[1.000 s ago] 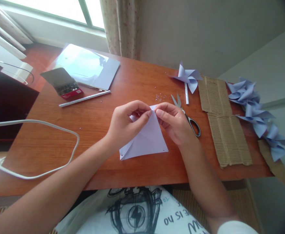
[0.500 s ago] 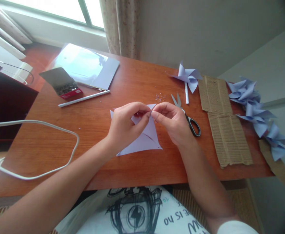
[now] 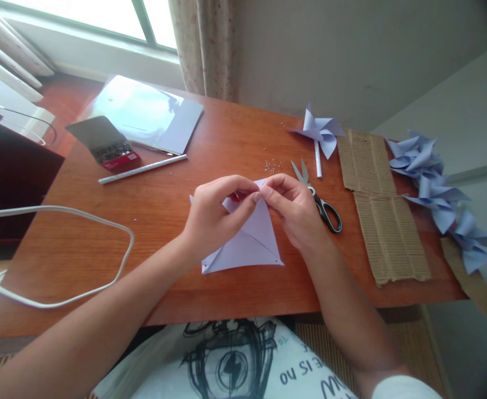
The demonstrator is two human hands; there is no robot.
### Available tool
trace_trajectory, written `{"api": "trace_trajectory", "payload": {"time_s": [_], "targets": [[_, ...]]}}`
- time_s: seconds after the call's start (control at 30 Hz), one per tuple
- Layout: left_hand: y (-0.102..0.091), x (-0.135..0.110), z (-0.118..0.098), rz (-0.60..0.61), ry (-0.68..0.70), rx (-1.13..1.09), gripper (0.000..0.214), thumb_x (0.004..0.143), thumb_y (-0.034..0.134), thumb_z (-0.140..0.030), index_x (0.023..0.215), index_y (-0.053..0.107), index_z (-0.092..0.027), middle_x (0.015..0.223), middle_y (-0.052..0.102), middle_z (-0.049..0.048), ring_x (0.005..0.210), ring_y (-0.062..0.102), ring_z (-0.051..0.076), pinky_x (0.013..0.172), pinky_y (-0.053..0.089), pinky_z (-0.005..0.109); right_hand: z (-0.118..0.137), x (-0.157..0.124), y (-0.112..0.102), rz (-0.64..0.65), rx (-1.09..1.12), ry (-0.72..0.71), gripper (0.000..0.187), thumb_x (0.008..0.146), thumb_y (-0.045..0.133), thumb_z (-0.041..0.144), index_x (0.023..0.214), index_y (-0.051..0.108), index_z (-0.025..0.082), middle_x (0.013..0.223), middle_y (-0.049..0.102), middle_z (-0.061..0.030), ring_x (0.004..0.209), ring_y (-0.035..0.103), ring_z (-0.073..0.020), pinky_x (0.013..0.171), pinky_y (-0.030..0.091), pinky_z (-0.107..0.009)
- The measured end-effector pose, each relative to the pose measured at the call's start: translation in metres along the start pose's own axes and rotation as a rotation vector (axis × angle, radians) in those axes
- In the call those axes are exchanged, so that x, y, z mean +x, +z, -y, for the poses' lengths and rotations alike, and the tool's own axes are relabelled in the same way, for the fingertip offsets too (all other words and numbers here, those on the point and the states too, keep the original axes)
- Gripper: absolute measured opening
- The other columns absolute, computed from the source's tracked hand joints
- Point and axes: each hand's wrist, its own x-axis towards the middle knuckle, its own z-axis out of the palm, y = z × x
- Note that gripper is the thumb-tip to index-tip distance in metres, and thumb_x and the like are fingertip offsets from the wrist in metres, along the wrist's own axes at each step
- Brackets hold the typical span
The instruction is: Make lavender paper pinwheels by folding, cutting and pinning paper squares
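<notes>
A pale lilac paper square with diagonal cuts lies on the wooden table in front of me. My left hand pinches one of its corners, folded up toward the middle. My right hand pinches at the same spot, fingertip to fingertip with the left; whether it holds a small pin there is too small to tell. Small holes show at the paper's near corners.
Scissors lie just right of my right hand. A finished paper pinwheel on a stick, corrugated cardboard strips and several more pinwheels lie to the right. A pin box, a rolled paper stick, a paper pad and a white cable are on the left.
The paper shifted slightly under my hands, its near edge swinging up and back down. Both hands stayed pinched together at the folded corner.
</notes>
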Motion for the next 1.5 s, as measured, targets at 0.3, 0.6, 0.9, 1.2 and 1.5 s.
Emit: {"api": "trace_trajectory", "payload": {"time_s": [0.3, 0.6, 0.9, 1.2, 1.5], "targets": [[0.0001, 0.0010, 0.0008, 0.018, -0.107, -0.155, 0.011, 0.087, 0.071, -0.027, 0.083, 0.071, -0.017, 0.075, 0.072, 0.0036, 0.068, 0.064, 0.013, 0.064, 0.052, 0.025, 0.0026, -0.0003, -0.0002, 0.021, 0.100, 0.028, 0.016, 0.084, 0.077, 0.034, 0.082, 0.067, 0.023, 0.077, 0.065, 0.0026, 0.070, 0.059, -0.0115, 0.067, 0.051, -0.025], [-0.0001, 0.0026, -0.0025, 0.006, -0.199, -0.307, 0.013, 0.085, 0.073, -0.027, 0.081, 0.071, -0.015, 0.071, 0.067, 0.0019, 0.063, 0.058, 0.011, 0.056, 0.044, 0.022, 0.0040, -0.0008, 0.0013, 0.009, 0.083, -0.010, 0.019, 0.080, 0.081, 0.037, 0.083, 0.069, 0.023, 0.079, 0.067, 0.0023, 0.071, 0.060, -0.0120, 0.066, 0.051, -0.026], [0.0003, 0.0034, -0.0032, -0.038, -0.236, -0.349, 0.013, 0.082, 0.078, -0.027, 0.080, 0.071, -0.016, 0.075, 0.068, 0.0018, 0.061, 0.058, 0.010, 0.054, 0.046, 0.021, 0.0056, -0.0004, 0.0010, 0.053, 0.072, -0.018, 0.018, 0.084, 0.078, 0.039, 0.083, 0.071, 0.022, 0.081, 0.068, 0.0017, 0.076, 0.062, -0.0130, 0.070, 0.052, -0.026], [0.0009, 0.0033, -0.0009, -0.045, -0.288, -0.357, 0.017, 0.082, 0.077, -0.031, 0.081, 0.071, -0.015, 0.072, 0.067, 0.0007, 0.059, 0.061, 0.011, 0.052, 0.050, 0.021, 0.0051, 0.0006, 0.0023, 0.072, -0.021, -0.032, 0.024, 0.083, 0.077, 0.045, 0.082, 0.070, 0.022, 0.082, 0.070, 0.0009, 0.078, 0.062, -0.0145, 0.070, 0.052, -0.028], [0.0003, 0.0038, -0.0037, -0.016, -0.327, -0.410, 0.022, 0.079, 0.080, -0.035, 0.080, 0.071, -0.014, 0.066, 0.066, 0.0004, 0.059, 0.062, 0.011, 0.054, 0.055, 0.021, 0.0039, 0.0006, 0.0036, 0.053, -0.029, -0.050, 0.025, 0.084, 0.077, 0.044, 0.078, 0.068, 0.021, 0.078, 0.069, 0.0017, 0.074, 0.062, -0.0132, 0.066, 0.050, -0.026]]}}
